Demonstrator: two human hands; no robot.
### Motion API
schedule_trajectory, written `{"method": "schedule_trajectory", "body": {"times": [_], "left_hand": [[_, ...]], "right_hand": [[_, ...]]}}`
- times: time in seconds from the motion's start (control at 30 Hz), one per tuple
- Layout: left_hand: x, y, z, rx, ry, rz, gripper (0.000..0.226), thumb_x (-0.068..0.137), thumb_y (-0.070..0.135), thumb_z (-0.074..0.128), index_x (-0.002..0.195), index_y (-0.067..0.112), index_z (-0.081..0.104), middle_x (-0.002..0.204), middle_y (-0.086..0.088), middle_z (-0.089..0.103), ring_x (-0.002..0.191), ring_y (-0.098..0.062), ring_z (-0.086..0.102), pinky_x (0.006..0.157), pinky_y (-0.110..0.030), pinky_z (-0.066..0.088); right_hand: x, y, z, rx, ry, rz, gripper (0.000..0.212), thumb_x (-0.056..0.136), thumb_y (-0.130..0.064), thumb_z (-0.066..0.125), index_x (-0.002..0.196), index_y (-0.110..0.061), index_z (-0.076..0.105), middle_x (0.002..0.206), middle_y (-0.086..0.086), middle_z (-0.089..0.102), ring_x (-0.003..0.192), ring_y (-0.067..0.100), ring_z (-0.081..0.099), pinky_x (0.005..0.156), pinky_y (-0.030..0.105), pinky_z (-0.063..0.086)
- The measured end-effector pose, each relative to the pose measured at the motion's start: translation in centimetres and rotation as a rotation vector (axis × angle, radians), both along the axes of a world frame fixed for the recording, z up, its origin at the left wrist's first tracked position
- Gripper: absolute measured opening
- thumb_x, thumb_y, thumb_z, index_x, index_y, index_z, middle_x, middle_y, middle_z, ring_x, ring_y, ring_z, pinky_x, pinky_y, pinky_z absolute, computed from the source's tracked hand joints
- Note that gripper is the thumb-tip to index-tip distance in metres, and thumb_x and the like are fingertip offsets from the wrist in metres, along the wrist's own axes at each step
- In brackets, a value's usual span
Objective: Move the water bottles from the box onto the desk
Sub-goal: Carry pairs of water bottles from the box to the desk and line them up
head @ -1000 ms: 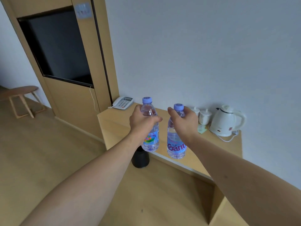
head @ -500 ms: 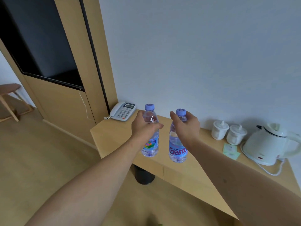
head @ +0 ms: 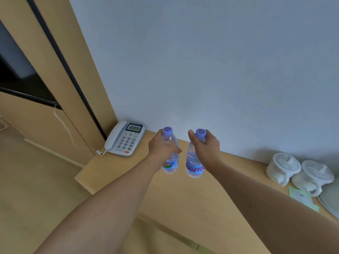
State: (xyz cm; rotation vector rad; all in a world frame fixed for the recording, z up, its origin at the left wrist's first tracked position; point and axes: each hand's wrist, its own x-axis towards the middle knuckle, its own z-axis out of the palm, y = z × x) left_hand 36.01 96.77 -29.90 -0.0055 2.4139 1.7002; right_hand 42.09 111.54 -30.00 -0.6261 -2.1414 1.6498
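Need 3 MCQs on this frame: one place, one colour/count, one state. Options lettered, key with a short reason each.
1. Where is the white corded desk phone?
A. at the wooden desk's left end, by the wall
B. beside the two lidded white ceramic cups
C. on the floor

2. What colour are the caps of the two clear plastic water bottles?
A. red
B. purple
C. green

3. What is the state of the two bottles?
A. lying flat on the desk
B. uncapped
C. upright, one gripped in each hand

Key: 1 A, the phone sits left of both hands. 2 B, both caps are purple. 3 C, left hand grips the left bottle, right hand grips the right bottle.
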Motion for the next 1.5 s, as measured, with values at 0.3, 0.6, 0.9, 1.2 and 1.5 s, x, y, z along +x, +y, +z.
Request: {"method": "schedule_trajectory", "body": {"times": [0.3,0.6,0.9,1.2,1.5], "left_hand": [[-10.9,3.7,-5.6,-0.187,-0.033,-0.134,0.056,0.056,0.022,0.089,0.102,0.030,0.059,0.096,0.011,0.067,0.089,-0.016,0.066,0.081,-0.033,0.055],[-15.7,6.8,-8.4,-0.207,0.061,-0.266,0.052,0.058,0.025,0.090,0.099,0.027,0.057,0.095,0.009,0.068,0.087,-0.015,0.066,0.076,-0.031,0.052],[-17.4,7.1,-10.5,-0.132,0.044,-0.406,0.065,0.071,0.008,0.079,0.127,0.023,0.050,0.126,0.002,0.056,0.106,-0.014,0.059,0.075,-0.011,0.044],[-18.5,6.1,-9.6,-0.242,0.135,-0.408,0.072,0.054,0.035,0.097,0.110,0.022,0.053,0.103,0.006,0.064,0.093,-0.020,0.064,0.080,-0.035,0.053],[-18.7,5.7,-8.5,-0.160,0.149,-0.445,0.045,0.076,0.020,0.084,0.116,0.026,0.064,0.114,0.007,0.067,0.099,-0.017,0.065,0.088,-0.031,0.053]], "right_hand": [[-8.4,2.8,-5.4,0.136,-0.213,-0.097,0.035,0.086,-0.056,0.066,0.089,-0.022,0.062,0.083,-0.002,0.067,0.084,0.024,0.064,0.078,0.040,0.052],[-12.3,3.8,-7.4,0.161,-0.254,-0.244,0.031,0.086,-0.054,0.069,0.093,-0.024,0.066,0.101,0.004,0.060,0.088,0.016,0.059,0.075,0.027,0.042],[-13.0,3.5,-8.1,0.116,-0.236,-0.273,0.052,0.080,-0.048,0.078,0.121,-0.023,0.059,0.118,-0.001,0.059,0.108,0.015,0.058,0.091,0.033,0.047],[-12.4,4.5,-8.1,0.142,-0.287,-0.195,0.050,0.074,-0.020,0.081,0.120,-0.019,0.062,0.114,0.001,0.068,0.105,0.021,0.063,0.091,0.045,0.054],[-12.2,4.5,-8.1,0.195,-0.312,-0.197,0.057,0.075,-0.029,0.083,0.127,-0.023,0.059,0.119,0.003,0.061,0.108,0.021,0.060,0.091,0.038,0.053]]}}
